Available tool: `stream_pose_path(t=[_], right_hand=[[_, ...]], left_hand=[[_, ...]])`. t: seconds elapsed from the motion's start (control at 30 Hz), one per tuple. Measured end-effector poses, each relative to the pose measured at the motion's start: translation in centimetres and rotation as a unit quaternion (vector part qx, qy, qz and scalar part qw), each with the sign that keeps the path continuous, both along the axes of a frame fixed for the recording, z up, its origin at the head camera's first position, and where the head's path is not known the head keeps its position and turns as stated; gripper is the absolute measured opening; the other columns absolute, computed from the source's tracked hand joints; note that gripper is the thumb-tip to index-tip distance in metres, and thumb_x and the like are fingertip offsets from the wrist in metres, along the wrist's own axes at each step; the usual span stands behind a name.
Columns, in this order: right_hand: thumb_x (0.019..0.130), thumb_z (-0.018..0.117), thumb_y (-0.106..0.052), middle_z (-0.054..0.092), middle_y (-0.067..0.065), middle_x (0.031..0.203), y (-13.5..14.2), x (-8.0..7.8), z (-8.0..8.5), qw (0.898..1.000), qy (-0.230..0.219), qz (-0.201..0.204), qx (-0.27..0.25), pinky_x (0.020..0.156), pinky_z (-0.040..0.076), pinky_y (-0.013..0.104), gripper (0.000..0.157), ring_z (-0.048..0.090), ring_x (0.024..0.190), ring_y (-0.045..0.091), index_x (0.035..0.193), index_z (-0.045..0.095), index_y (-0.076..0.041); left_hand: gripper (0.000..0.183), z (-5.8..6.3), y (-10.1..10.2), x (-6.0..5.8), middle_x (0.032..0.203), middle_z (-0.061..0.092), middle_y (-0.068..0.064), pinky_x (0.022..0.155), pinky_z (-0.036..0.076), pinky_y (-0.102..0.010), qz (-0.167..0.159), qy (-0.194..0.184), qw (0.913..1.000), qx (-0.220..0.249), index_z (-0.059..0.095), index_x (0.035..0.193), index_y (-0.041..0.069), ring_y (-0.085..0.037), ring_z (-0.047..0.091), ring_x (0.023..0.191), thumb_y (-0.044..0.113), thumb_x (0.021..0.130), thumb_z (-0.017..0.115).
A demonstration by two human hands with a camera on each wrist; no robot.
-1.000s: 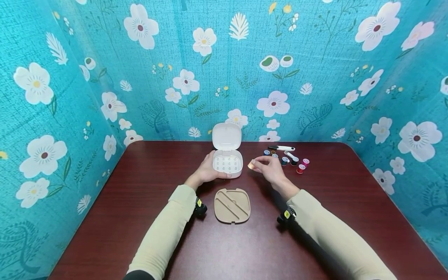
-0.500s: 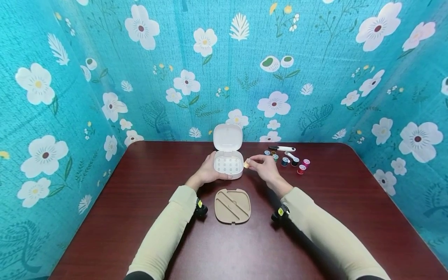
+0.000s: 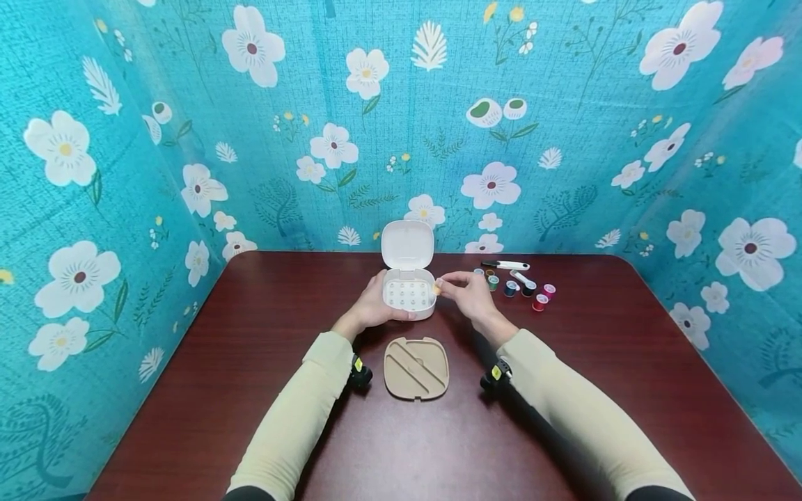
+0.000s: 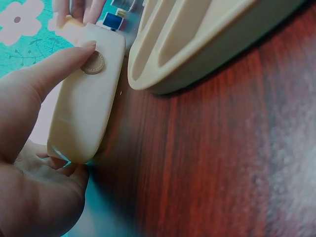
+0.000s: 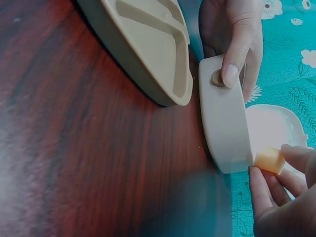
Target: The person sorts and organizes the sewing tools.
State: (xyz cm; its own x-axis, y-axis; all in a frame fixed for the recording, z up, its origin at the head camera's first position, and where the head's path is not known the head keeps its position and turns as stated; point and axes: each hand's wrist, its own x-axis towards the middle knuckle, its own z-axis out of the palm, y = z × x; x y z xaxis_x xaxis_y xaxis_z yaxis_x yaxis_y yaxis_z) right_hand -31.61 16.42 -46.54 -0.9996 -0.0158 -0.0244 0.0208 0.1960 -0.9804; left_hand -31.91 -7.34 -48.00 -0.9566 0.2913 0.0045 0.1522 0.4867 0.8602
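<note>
My left hand [image 3: 371,305] grips a white sewing box [image 3: 428,314] from its left side, thumb along the front. In the left wrist view the thumb [image 4: 61,66] rests by the round button [image 4: 94,63] on the box front. The lid [image 3: 408,245] stands raised behind, and rows of small pegs show on the box floor. My right hand [image 3: 473,299] pinches a small pale orange thread spool [image 5: 269,160] between thumb and fingers. The spool is at the box's right rim, overlapping it in the head view.
A beige divided tray [image 3: 416,369] lies in front of the box. To the right are several thread spools [image 3: 540,302], a small white-handled tool [image 3: 519,277] and a black-and-white pen-like tool [image 3: 509,265]. A flowered curtain [image 3: 351,174] stands behind the table.
My right hand has carried the pale orange spool leftward, from beside the box to its right rim. My left hand keeps its grip on the box.
</note>
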Motion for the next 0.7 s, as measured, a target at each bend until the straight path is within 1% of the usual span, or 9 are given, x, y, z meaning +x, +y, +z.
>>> stream_pose_path(t=[0.1,0.2,0.3,0.4,0.53,0.6,0.7], right_hand=[[0.097,0.072,-0.016,0.07,0.017,0.111,-0.3,-0.3,0.3,1.0,0.013,-0.001,0.022,0.091,0.055,0.036,0.027,0.07,0.096,0.022,0.116,0.073,0.003],[0.095,0.074,-0.016,0.072,0.016,0.11,-0.6,-0.7,0.6,0.999,0.025,0.002,0.042,0.086,0.051,0.032,0.025,0.065,0.1,0.023,0.114,0.075,0.001],[0.095,0.074,-0.016,0.072,0.016,0.113,-0.8,-1.0,0.7,0.998,0.034,0.02,0.056,0.086,0.048,0.031,0.026,0.061,0.106,0.024,0.114,0.075,0.001],[0.096,0.074,-0.019,0.072,0.016,0.117,-1.0,-1.5,0.8,0.995,0.044,0.045,0.075,0.09,0.047,0.036,0.029,0.059,0.11,0.026,0.117,0.074,0.002],[0.095,0.075,-0.023,0.074,0.01,0.114,-1.5,-2.4,0.8,0.988,0.068,0.069,0.117,0.094,0.049,0.042,0.027,0.062,0.11,0.026,0.114,0.077,-0.004],[0.095,0.076,-0.024,0.075,0.008,0.111,-1.7,-2.8,0.7,0.983,0.086,0.081,0.138,0.093,0.05,0.043,0.024,0.065,0.107,0.024,0.112,0.078,-0.007],[0.095,0.076,-0.023,0.076,0.005,0.105,-2.1,-3.3,0.8,0.975,0.118,0.097,0.164,0.089,0.054,0.042,0.022,0.069,0.1,0.021,0.11,0.079,-0.007]], left_hand=[[0.115,0.0,-0.1,-0.1,0.147,0.042,-0.018,0.113,0.034,-0.051,0.0,0.003,1.0,-0.002,0.03,0.156,0.005,-0.033,0.042,0.13,0.027,0.065,0.098],[0.114,0.0,0.0,-0.2,0.147,0.042,-0.017,0.112,0.034,-0.051,-0.003,0.003,1.0,-0.007,0.03,0.156,0.006,-0.032,0.043,0.129,0.026,0.066,0.097],[0.114,0.0,0.0,-0.2,0.147,0.042,-0.017,0.112,0.034,-0.051,-0.008,0.0,0.9999,-0.011,0.029,0.156,0.006,-0.033,0.043,0.129,0.027,0.067,0.097],[0.114,0.1,0.1,-0.2,0.146,0.042,-0.019,0.112,0.035,-0.05,-0.012,0.001,0.9998,-0.014,0.03,0.155,0.005,-0.034,0.044,0.129,0.027,0.067,0.097],[0.114,0.2,0.1,0.0,0.146,0.042,-0.02,0.112,0.035,-0.049,-0.01,0.004,0.9998,-0.017,0.03,0.155,0.004,-0.035,0.044,0.13,0.028,0.066,0.098],[0.115,0.3,0.0,0.1,0.147,0.041,-0.02,0.112,0.035,-0.049,-0.008,0.006,0.9997,-0.02,0.029,0.155,0.004,-0.035,0.044,0.131,0.028,0.066,0.098],[0.116,0.2,0.0,0.1,0.148,0.041,-0.021,0.112,0.035,-0.049,-0.008,0.009,0.9996,-0.024,0.029,0.156,0.003,-0.035,0.044,0.131,0.03,0.066,0.097]])
